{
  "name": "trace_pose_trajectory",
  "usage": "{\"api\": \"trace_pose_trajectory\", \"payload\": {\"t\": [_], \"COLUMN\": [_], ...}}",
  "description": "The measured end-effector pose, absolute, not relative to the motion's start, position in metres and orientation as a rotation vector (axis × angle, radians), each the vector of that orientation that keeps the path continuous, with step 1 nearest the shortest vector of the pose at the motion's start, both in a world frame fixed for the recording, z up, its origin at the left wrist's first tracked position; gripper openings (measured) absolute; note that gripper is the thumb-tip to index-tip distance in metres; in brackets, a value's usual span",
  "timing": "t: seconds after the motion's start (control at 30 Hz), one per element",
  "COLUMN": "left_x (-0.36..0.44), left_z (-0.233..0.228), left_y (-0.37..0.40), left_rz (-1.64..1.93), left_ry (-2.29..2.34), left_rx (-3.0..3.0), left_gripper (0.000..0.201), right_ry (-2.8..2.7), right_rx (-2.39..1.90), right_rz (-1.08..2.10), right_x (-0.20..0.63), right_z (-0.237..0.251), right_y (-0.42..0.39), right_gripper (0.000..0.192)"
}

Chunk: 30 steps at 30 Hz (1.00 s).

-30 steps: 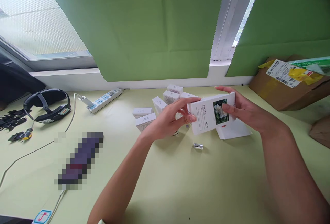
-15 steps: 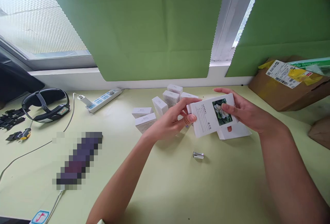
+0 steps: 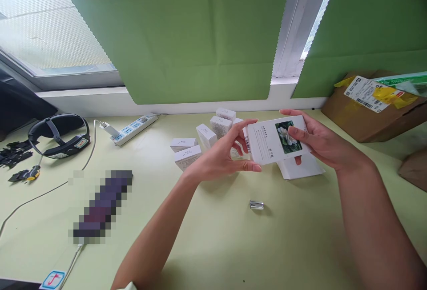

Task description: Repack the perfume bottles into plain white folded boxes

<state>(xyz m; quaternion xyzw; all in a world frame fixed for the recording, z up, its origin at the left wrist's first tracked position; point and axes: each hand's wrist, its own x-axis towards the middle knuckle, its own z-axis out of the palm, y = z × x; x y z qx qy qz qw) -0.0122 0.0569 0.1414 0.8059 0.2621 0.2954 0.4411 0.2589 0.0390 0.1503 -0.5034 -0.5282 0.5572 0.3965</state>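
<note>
Now both hands hold one white box with a flower picture point(image 3: 276, 141), a little right of the middle of the frame and up off the table. The left hand point(image 3: 222, 159) pinches its left end: the thumb sits under the near corner and the fingers point(image 3: 245, 126) curl over the far edge. The right hand point(image 3: 320, 143) grips the right end, with its thumb pressed on the flower picture.

A moment ago the box stood more tilted, with its left end lower. It has since turned flatter and gone up a bit. A barcode now shows on its left end, and the left thumb has slid from the end to the bottom corner. So the hands seem to be turning the box over to look at it or get at an end.

Just under the box lies a flat white card point(image 3: 300, 169). A small silver cap point(image 3: 256, 205) lies alone near the middle. Behind the left hand stand several small white boxes point(image 3: 200, 141).

All this is on a pale yellow-green table point(image 3: 213, 245). At the left are a black headband point(image 3: 60, 136), a white power strip point(image 3: 131, 128), a white cable point(image 3: 33, 196) and a blurred dark thing. A brown cardboard parcel point(image 3: 370, 118) sits at the right edge. Green blinds point(image 3: 200, 36) hang over the window along the top.
</note>
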Motion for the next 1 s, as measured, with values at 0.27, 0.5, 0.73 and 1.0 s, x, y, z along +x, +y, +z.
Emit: {"api": "trace_pose_trajectory", "payload": {"t": [0.27, 0.5, 0.73, 1.0], "left_x": [-0.01, -0.009, -0.001, -0.02], "left_z": [0.143, 0.144, 0.137, 0.164], "left_y": [0.055, 0.052, 0.052, 0.035], "left_rz": [0.712, 0.646, 0.623, 0.64], "left_ry": [0.633, 0.669, 0.68, 1.131], "left_rx": [1.97, 1.971, 2.009, 2.332], "left_gripper": [0.086, 0.093, 0.097, 0.086], "right_ry": [-1.383, -1.424, -1.433, -1.413], "right_rx": [-1.309, -1.309, -1.268, -1.435], "right_rz": [1.427, 1.463, 1.596, 1.204], "right_x": [0.257, 0.254, 0.247, 0.28], "right_z": [0.151, 0.149, 0.153, 0.147], "right_y": [0.037, 0.036, 0.035, 0.043], "right_gripper": [0.063, 0.073, 0.072, 0.056]}}
